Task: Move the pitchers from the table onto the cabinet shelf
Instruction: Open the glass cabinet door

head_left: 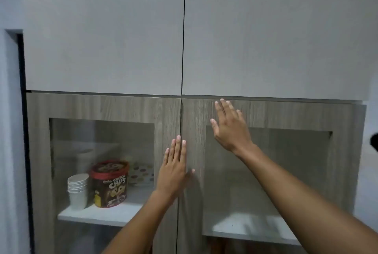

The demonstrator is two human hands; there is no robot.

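Both hands lie flat, fingers spread, gripping nothing: left hand (173,169) and right hand (230,125) on the wooden cabinet doors (143,108); no pitcher shows

One legible label only: "CHOCO CHIPS" is showing in white-and-yellow lettering on the dark brown side of a round tub (110,184) with a red rim and lid. The tub is sitting on a white shelf behind the glass door, to the left of the left hand (173,169) and a little lower than its fingertips. A small line of script is running above "CHOCO", too blurred to read. Cartoon figures are showing lower on the tub; any small print there is unreadable.
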